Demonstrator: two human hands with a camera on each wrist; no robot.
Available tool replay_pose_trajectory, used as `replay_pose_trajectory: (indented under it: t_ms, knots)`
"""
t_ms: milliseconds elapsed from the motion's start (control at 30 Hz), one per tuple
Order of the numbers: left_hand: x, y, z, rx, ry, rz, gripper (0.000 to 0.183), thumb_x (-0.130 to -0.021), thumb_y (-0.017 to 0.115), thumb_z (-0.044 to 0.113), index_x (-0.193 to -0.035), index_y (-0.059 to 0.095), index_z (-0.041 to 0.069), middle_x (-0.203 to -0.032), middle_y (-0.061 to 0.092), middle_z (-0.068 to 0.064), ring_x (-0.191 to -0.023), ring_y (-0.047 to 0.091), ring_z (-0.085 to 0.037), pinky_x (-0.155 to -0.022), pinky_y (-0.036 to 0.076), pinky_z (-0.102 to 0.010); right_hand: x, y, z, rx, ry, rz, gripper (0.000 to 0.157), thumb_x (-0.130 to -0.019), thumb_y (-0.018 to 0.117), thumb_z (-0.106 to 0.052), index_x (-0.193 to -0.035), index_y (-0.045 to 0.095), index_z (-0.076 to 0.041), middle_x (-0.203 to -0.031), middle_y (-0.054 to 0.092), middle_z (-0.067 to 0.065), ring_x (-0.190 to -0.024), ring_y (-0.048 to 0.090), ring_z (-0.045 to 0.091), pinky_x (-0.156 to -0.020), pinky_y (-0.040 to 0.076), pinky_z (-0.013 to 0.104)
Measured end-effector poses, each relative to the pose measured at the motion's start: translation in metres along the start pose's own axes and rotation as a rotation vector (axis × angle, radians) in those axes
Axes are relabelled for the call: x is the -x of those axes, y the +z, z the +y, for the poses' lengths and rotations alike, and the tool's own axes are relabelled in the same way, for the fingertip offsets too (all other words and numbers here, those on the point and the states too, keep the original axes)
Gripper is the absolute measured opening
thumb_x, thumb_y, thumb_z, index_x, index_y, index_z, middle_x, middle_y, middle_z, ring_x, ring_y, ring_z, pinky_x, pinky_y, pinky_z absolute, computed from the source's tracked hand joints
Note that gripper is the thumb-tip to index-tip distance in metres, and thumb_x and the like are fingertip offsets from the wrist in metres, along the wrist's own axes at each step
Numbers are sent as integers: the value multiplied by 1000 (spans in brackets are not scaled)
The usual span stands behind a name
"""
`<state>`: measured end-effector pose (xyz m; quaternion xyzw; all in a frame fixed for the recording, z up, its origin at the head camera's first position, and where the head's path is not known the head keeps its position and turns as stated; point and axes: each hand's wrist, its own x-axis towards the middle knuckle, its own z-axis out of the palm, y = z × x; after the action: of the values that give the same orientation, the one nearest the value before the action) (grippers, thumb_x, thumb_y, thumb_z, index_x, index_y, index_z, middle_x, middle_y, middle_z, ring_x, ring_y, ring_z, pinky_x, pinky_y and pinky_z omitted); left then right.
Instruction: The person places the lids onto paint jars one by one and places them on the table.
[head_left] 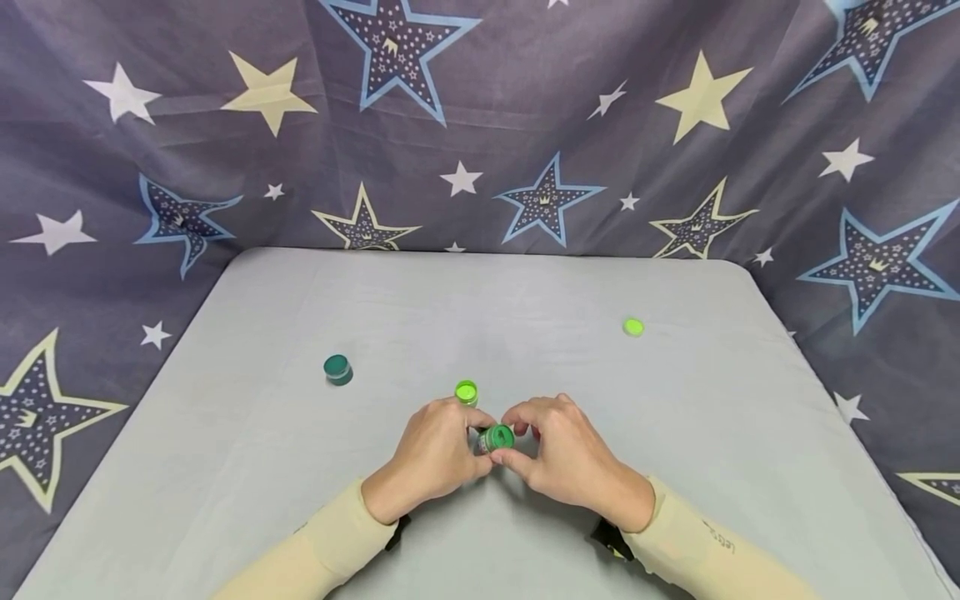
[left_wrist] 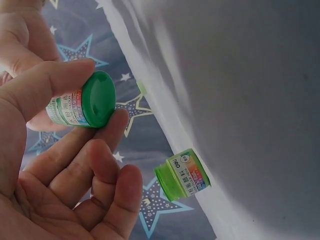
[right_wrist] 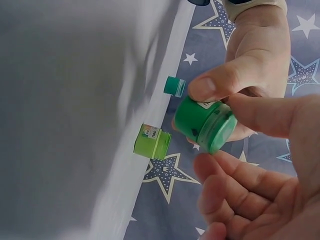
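Observation:
A small green paint jar (head_left: 496, 438) is held up between the two hands, tilted so its round end faces the right hand. My left hand (head_left: 441, 446) pinches its body between thumb and fingers. With thumb and index finger, my right hand (head_left: 564, 454) pinches the rim at the other end; the remaining fingers are loosely bent. Whether that end is a lid or an open mouth cannot be told. A lime-green paint jar (left_wrist: 183, 175) stands just beyond the left hand, its threaded neck bare.
A teal paint jar (head_left: 338, 369) stands to the left on the light grey covered table (head_left: 315, 292). Far to the right lies a small lime disc, apparently a lid (head_left: 633, 327). A dark star-patterned cloth (head_left: 480, 108) hangs round the table's back and sides.

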<state>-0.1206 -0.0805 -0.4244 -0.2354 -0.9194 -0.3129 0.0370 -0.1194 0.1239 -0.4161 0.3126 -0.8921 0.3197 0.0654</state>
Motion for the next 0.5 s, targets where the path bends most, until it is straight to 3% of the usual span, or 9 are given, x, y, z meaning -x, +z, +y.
replay_pose_trajectory:
  t_ms: [233, 500]
  knots:
    - [0, -2, 0, -13, 4, 4, 26, -68, 94, 19, -91, 84, 19, -81, 70, 11, -62, 47, -3, -54, 42, -22, -1, -3, -1, 9, -19, 43, 38, -81, 89, -34, -104, 76, -7, -84, 68, -2, -68, 55, 16, -68, 39, 28]
    - [1, -5, -1, 10, -2, 15, 25, -69, 94, 19, -91, 83, 20, -77, 67, 13, -64, 48, -3, -55, 43, -23, -1, -4, 1, 15, -42, 72, 35, -83, 85, -41, -101, 76, -13, -83, 67, -4, -67, 54, 14, -67, 39, 28]
